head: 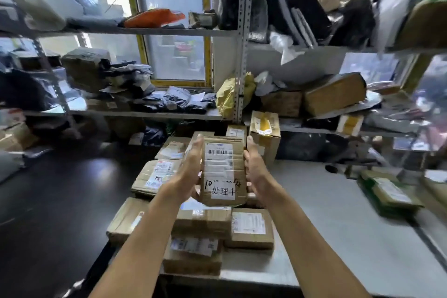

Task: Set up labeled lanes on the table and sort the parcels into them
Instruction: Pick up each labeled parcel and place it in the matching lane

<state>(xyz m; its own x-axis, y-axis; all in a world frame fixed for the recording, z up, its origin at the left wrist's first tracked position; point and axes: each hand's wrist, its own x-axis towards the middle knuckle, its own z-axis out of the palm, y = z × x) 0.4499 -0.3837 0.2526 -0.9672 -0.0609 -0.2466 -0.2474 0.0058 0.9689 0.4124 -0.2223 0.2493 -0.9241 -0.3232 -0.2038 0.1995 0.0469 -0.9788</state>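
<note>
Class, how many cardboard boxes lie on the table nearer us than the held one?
4: left box, middle box, right box, front box. More may hide beneath.

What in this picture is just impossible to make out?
Head view, the only one:
- Held box: barcode label print too small; the handwritten line partly hidden by a white sticker.
- Left hand and right hand: palms face the box sides, so contact is unclear.
- Shelf parcels: blurred at the edges.
- Lane labels: none visible; boxes cover the table's left side.
</note>
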